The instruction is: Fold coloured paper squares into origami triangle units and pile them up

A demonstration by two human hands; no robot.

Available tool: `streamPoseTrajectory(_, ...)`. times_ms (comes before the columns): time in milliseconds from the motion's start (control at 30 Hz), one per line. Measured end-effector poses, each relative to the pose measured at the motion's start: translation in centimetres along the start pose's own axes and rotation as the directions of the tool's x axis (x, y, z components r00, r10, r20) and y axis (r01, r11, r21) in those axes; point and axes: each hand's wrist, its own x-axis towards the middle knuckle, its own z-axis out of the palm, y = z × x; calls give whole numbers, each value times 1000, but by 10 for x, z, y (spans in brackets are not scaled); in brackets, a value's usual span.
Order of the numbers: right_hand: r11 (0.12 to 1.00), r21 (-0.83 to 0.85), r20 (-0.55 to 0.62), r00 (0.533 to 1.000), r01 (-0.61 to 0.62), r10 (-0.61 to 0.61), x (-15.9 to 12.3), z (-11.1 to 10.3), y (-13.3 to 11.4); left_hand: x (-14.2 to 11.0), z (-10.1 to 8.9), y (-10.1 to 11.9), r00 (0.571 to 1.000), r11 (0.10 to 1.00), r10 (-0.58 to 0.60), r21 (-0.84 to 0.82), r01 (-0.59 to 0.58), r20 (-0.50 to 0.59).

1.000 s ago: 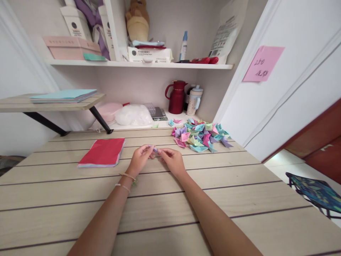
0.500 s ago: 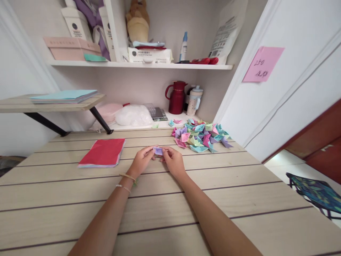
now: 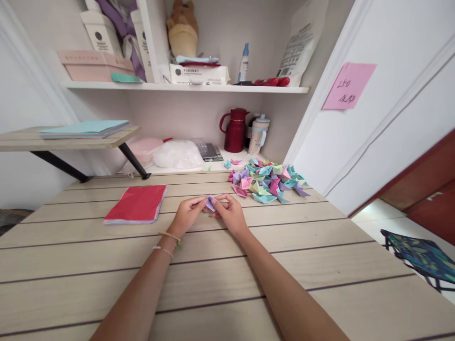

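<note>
A small folded piece of purple paper [image 3: 211, 204] is pinched between my two hands, just above the wooden table [image 3: 199, 279]. My left hand [image 3: 187, 214] grips its left side with thumb and fingers, and bracelets circle that wrist. On the other side, my right hand [image 3: 231, 214] holds the paper's right edge, thumb in front and fingers curled behind. Part of the paper is covered by my fingertips. To the right of my hands lies a heap of folded paper boats [image 3: 265, 182] in several colours. A stack of square paper with a red top sheet [image 3: 137, 203] lies to the left.
Light-blue sheets [image 3: 85, 129] rest on a small raised shelf [image 3: 117, 138] at the left. Behind the table stand a dark red jug [image 3: 235, 131], a speckled bottle [image 3: 259, 136] and a clear plastic bag [image 3: 177, 154]. A pink note [image 3: 349, 86] hangs on the right wall.
The purple paper has gone from a flat, wide rectangle to a narrower, pointed shape between my fingers. Both hands stay in nearly the same place, still holding it.
</note>
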Motion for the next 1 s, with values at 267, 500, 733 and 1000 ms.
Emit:
streamPoseTrajectory(267, 999, 21, -22, 999, 30, -29, 1, 0, 2, -2, 2, 3, 998, 991, -59, -115, 63, 38)
streamPoseTrajectory(500, 990, 140, 5, 1000, -9, 9, 1, -1, -3, -1, 1, 1, 997, 987, -77, -140, 81, 27)
streamPoseTrajectory(733, 982, 190, 60, 998, -11, 0, -1, -3, -10, -1, -4, 4, 996, 982, -84, -173, 82, -9)
streamPoseTrajectory(1000, 996, 80, 7, 1000, 30, -30, -1, -2, -7, 0, 0, 4, 999, 993, -50, -111, 50, 4)
